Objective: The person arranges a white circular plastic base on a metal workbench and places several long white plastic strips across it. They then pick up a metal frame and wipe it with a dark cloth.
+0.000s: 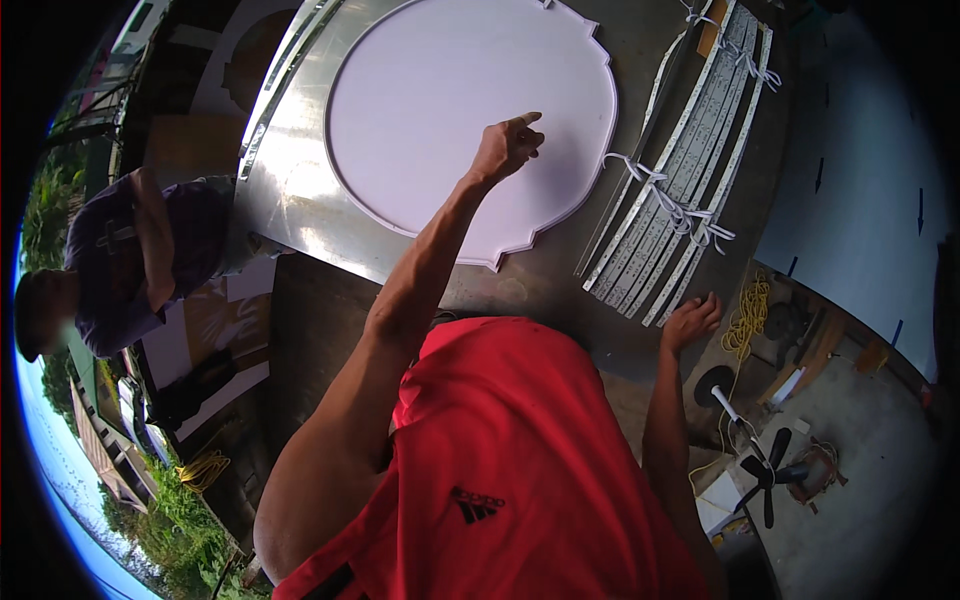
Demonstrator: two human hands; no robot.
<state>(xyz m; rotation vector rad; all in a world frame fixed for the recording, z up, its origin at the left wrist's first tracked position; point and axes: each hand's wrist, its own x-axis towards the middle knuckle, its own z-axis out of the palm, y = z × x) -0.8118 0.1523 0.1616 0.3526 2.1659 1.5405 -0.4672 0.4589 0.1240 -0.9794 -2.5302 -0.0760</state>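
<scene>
Panel (420, 110), pale and round-sided with little steps on its edge, lies flat on the shiny counter (290, 195), in front of the person. Its far end runs out of my view, so I can't tell which way it is longest. The left hand (505, 150) is the near one: it is over the panel, right of the middle, so most of the panel lies to its left. One finger sticks out, up and to the right, and the others curl in. I can't tell if that grip pinches something small, or if it touches the panel. The strips (680, 170) lie to the right of the panel, tied with white ties (678, 215), their long way slanting up and to the right. The right hand (692, 320) is just beside their near end, well apart from the panel, its grip loose, fingers a bit bent, with nothing in it that I can see.
</scene>
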